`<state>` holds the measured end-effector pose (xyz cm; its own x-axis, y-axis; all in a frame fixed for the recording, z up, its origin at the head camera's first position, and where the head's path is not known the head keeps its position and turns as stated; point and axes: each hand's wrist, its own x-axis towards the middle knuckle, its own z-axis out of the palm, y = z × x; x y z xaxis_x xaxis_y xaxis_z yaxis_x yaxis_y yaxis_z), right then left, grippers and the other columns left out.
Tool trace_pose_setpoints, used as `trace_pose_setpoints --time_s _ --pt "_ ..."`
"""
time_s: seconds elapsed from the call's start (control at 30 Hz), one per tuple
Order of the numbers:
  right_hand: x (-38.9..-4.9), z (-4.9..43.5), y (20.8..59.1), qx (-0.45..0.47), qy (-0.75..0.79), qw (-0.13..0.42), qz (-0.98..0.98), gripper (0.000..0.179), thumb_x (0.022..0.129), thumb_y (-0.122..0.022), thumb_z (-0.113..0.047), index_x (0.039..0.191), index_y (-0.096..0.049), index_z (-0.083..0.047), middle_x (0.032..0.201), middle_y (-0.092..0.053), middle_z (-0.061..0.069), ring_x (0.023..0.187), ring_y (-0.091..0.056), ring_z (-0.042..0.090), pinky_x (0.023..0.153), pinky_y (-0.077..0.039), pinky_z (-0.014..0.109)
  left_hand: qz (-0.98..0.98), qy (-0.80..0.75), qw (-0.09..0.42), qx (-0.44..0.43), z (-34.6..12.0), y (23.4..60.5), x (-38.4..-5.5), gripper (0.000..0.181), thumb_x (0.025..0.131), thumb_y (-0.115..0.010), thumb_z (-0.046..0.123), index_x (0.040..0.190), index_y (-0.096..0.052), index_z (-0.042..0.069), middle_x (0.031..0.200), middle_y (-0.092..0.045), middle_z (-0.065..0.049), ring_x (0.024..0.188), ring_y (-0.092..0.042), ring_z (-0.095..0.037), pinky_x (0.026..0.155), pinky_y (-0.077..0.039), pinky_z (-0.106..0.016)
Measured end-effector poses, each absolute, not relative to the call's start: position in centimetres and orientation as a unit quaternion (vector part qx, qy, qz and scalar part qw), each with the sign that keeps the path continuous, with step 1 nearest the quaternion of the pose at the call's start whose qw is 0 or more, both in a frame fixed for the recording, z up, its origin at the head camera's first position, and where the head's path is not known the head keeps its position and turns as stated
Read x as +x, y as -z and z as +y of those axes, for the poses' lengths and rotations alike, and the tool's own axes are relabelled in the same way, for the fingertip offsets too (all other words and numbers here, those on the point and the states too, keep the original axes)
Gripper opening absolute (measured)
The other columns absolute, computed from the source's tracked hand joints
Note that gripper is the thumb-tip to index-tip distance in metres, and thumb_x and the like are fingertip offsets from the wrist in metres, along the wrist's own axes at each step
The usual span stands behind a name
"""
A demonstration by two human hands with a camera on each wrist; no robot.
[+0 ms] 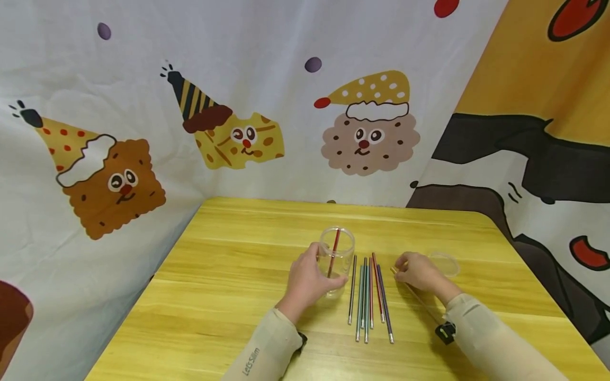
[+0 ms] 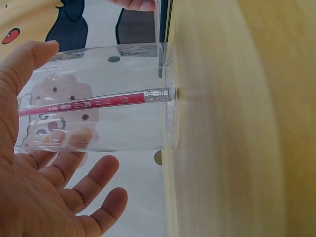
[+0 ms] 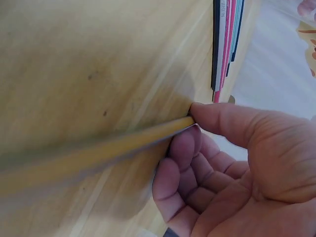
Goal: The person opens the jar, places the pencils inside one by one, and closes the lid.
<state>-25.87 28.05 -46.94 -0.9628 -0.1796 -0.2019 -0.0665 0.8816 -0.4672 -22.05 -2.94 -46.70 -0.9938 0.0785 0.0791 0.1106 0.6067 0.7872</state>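
My left hand [image 1: 307, 278] holds a clear plastic cup [image 1: 341, 267] that stands upright on the table, thumb on one side and fingers round the other. Inside the cup leans a red pencil [image 2: 113, 100], its eraser end down at the bottom. To the right, my right hand [image 1: 420, 272] pinches a yellow pencil [image 3: 128, 144] near one end between thumb and fingertips; the rest of it slants back toward the wrist. Between the hands lie several pencils [image 1: 366, 296] in dark, green, red and purple, side by side with their eraser ends toward me.
A round clear lid [image 1: 445, 264] lies just beyond my right hand. The wooden table [image 1: 229, 254] reaches to a cloth backdrop [image 1: 267, 185] printed with cartoon biscuits, which hangs behind it and along the left.
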Motion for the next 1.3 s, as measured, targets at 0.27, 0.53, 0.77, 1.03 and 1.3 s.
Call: trace_pose_setpoints --time_s 0.27,0.53,0.77,1.03,1.3 --pt "-25.9 27.7 46.9 -0.089 0.200 0.121 0.968 0.035 0.097 -0.070 -0.013 0.123 -0.065 0.010 0.113 -0.072 0.023 0.098 -0.069 0.030 0.086 -0.059 0.050 -0.894 0.444 0.016 -0.062 -3.0 46.9 -22.1 0.076 0.073 -0.098 0.047 0.132 -0.057 0.022 0.131 -0.070 -0.004 0.106 -0.063 -0.022 0.085 -0.056 -0.045" --pt "-25.8 26.7 44.6 -0.119 0.272 0.064 0.953 0.026 0.107 -0.058 -0.012 0.124 -0.065 0.007 0.115 -0.071 0.024 0.091 -0.068 0.026 0.075 -0.055 0.040 -0.892 0.448 0.015 -0.062 -2.9 46.9 -22.1 0.074 0.074 -0.098 0.044 0.131 -0.057 0.022 0.132 -0.070 -0.005 0.110 -0.065 -0.025 0.087 -0.057 -0.046" --pt "-25.1 24.2 40.6 -0.156 0.381 -0.016 0.911 0.031 0.110 -0.062 -0.017 0.137 -0.061 -0.002 0.107 -0.073 0.014 0.085 -0.067 0.012 0.070 -0.055 0.027 -0.891 0.450 0.012 -0.056 -2.9 47.0 -22.2 0.074 0.073 -0.099 0.045 0.131 -0.057 0.023 0.131 -0.070 -0.004 0.109 -0.064 -0.022 0.086 -0.057 -0.045" --pt "-23.2 20.5 36.8 -0.204 0.511 -0.225 0.804 0.039 0.103 -0.065 0.003 0.141 -0.062 -0.003 0.095 -0.074 0.002 0.078 -0.066 0.006 0.071 -0.055 0.017 -0.887 0.458 0.008 -0.058 -2.7 47.1 -22.2 0.073 0.073 -0.098 0.045 0.130 -0.057 0.026 0.133 -0.070 -0.003 0.109 -0.064 -0.022 0.086 -0.055 -0.045" --pt "-21.9 19.3 34.1 -0.228 0.668 -0.341 0.621 0.036 0.099 -0.066 0.012 0.134 -0.059 0.012 0.098 -0.078 0.000 0.082 -0.074 0.009 0.077 -0.059 0.019 -0.888 0.456 0.010 -0.055 -2.8 47.1 -22.2 0.073 0.072 -0.099 0.046 0.129 -0.057 0.027 0.132 -0.070 -0.003 0.110 -0.064 -0.022 0.085 -0.057 -0.044"
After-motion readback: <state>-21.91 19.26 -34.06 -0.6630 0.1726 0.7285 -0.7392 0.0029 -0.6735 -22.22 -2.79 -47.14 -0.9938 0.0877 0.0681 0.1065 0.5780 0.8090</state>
